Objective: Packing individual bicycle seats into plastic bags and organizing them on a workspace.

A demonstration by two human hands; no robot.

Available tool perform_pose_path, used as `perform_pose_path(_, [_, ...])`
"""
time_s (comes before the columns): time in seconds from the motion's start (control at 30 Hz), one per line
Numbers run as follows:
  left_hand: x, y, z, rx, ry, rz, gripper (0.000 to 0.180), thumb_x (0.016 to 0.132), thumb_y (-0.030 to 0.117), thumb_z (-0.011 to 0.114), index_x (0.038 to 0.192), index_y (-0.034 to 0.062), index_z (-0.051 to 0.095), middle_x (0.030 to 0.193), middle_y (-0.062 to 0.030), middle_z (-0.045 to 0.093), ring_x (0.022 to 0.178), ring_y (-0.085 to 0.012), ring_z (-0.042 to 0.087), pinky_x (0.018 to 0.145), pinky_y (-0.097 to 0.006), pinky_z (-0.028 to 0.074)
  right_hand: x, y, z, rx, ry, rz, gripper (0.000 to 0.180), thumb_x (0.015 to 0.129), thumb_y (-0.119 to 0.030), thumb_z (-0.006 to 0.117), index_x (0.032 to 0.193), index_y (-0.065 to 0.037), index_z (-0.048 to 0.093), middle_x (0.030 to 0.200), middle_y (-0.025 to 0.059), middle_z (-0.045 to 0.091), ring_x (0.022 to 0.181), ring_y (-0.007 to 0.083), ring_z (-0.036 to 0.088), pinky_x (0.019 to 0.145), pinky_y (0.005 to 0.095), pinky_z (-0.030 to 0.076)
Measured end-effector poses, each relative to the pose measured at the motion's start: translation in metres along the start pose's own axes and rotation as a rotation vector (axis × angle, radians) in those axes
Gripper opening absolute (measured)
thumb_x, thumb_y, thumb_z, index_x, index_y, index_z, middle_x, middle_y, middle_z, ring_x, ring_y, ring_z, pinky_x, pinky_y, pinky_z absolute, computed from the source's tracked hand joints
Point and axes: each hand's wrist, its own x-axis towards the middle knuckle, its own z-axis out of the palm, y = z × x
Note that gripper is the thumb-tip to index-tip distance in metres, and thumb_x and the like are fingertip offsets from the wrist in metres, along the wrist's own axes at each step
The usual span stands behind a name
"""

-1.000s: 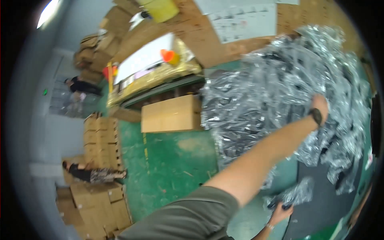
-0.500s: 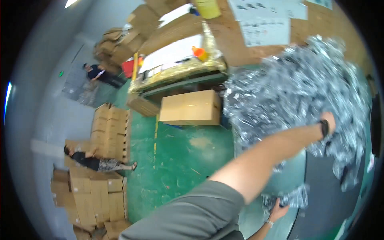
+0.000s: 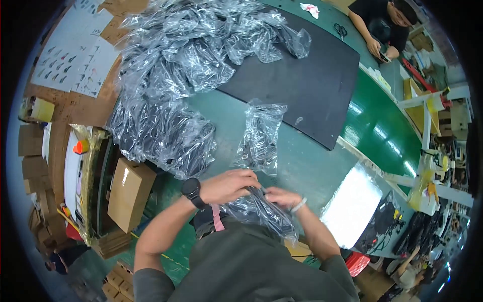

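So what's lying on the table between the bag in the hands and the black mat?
One filled clear plastic bag, lying on the green table, its top edge overlapping the black mat. The head view shows it above the held bag.

Your green worktable (image 3: 302, 166), black mat (image 3: 302, 80) across it, heap of clear plastic bags (image 3: 171, 75), one bag (image 3: 261, 136) apart, scissors (image 3: 340, 31) far end.

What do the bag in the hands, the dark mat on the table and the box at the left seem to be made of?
Bag, held by left hand and right hand: thin clear plastic film, crinkled and glinting, with dark contents. Mat: matte black sheet, perhaps rubber or foam; no glare. Box: plain brown cardboard, dull surface.
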Motion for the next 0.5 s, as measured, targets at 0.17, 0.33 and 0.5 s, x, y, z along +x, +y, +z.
perform_pose_path(0.17, [0.025,-0.087,0.033,0.103,0.435,-0.141,0.044,0.083,0.016,0.065,0.123,0.0010,0.056,0.125,-0.0176,0.056,0.117,-0.0356,0.052,0.100,-0.042,0.041,0.017,0.034,0.004,0.008,0.593,-0.193,0.044,0.090,-0.036,0.066,0.109,0.004,0.063,0.095,0.0038,0.067,0.081,0.0111,0.059,0.074,0.0271,0.049])
perform_pose_path(0.33, [0.053,-0.123,0.083,-0.541,0.751,-0.473,0.053,0.087,0.032,0.065,0.125,-0.0029,0.053,0.117,-0.0236,0.059,0.108,-0.0335,0.058,0.093,-0.041,0.046,0.054,-0.041,-0.035,-0.273,0.987,-0.344,0.029,0.084,-0.026,0.071,0.091,0.003,0.069,0.077,0.0038,0.069,0.068,0.0081,0.059,0.062,0.0287,0.049])
perform_pose_path(0.5, [0.089,-0.164,0.096,-0.278,0.852,-0.568,0.054,0.086,0.036,0.066,0.122,-0.0028,0.054,0.114,-0.0206,0.057,0.103,-0.0347,0.055,0.090,-0.042,0.045,0.110,-0.094,-0.075,-0.567,0.952,-0.250,0.040,0.081,-0.036,0.072,0.088,0.003,0.068,0.076,0.0103,0.069,0.071,0.0198,0.064,0.065,0.0352,0.050])
